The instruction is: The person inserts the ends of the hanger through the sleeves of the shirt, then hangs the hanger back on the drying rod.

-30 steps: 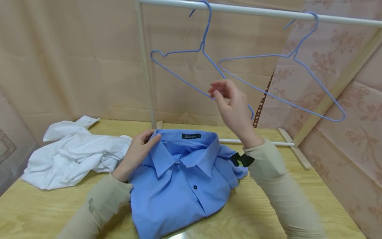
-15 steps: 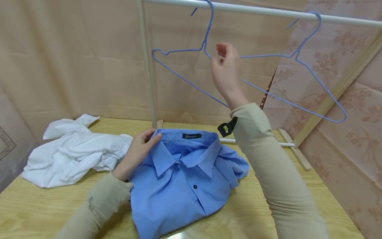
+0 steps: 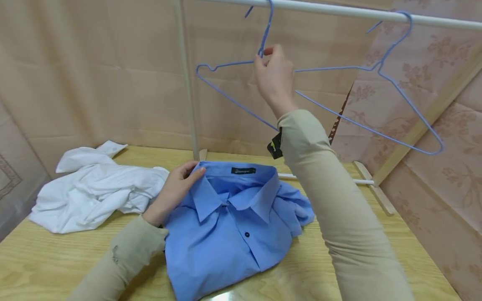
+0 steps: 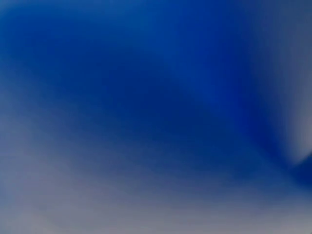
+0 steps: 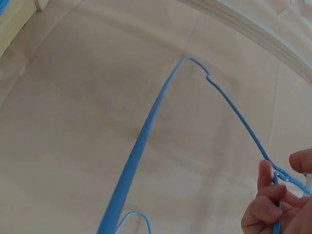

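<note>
A blue collared shirt (image 3: 226, 234) lies bunched on the table, its collar standing up and a dark label inside the neck. My left hand (image 3: 175, 190) pinches the collar's left end, thumb on the front. The left wrist view is filled by blurred blue cloth (image 4: 146, 97). Up at the rail, my right hand (image 3: 276, 79) holds a blue wire hanger (image 3: 235, 102) at the neck just below its hook. In the right wrist view, the fingers (image 5: 265, 209) curl by the hanger's wire and the thumb is on the other side. My hand covers part of the hanger's right arm.
A second blue wire hanger (image 3: 380, 71) hangs to the right on the white rail (image 3: 339, 16). White crumpled cloth (image 3: 98, 188) lies on the wooden table (image 3: 45, 263) at the left. The rack's upright (image 3: 185, 83) and wooden foot (image 3: 376, 192) stand behind the shirt.
My right hand has risen from beside the left hanger's lower part to its neck and now grips there. The left hand keeps its hold on the collar. The view has shifted slightly.
</note>
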### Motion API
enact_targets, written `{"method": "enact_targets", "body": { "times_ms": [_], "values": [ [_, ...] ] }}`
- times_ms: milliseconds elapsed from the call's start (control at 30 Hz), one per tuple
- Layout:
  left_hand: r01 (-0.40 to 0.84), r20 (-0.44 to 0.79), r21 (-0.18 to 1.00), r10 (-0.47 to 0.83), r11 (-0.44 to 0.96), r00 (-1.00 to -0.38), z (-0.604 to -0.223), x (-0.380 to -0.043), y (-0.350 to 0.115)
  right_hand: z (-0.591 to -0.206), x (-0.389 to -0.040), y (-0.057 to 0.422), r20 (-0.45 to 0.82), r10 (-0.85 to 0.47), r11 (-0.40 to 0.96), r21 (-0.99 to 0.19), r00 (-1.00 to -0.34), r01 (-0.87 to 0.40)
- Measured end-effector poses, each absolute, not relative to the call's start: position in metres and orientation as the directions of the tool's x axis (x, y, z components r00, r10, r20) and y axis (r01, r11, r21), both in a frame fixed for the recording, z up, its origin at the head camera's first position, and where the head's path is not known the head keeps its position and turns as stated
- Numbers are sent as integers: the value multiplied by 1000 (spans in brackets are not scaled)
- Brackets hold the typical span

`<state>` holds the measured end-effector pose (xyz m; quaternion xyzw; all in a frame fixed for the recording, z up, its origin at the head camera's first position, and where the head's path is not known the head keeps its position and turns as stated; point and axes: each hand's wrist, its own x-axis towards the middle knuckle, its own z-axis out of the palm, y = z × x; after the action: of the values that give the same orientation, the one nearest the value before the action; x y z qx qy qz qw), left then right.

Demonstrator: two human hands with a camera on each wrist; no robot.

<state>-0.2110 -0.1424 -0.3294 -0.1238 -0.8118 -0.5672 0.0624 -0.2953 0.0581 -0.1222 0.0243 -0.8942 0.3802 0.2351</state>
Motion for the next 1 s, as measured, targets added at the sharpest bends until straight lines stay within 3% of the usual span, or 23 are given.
{"method": "enact_targets", "body": {
  "times_ms": [333,733,867,1000],
  "values": [
    [286,253,901,141,326,-957,-334,-212,-143,-119,-298,67,466,151,786,-591,-872,-180],
    [274,239,907,146,319,-960,-337,-214,-145,-106,-299,85,461,192,705,-679,-867,-205],
    [267,233,908,139,322,-962,-338,-214,-146,-104,-294,89,467,196,617,-742,-862,-261],
    [266,237,910,125,318,-963,-338,-213,-146,-110,-285,92,471,149,410,-830,-869,-379]
  ]
}}
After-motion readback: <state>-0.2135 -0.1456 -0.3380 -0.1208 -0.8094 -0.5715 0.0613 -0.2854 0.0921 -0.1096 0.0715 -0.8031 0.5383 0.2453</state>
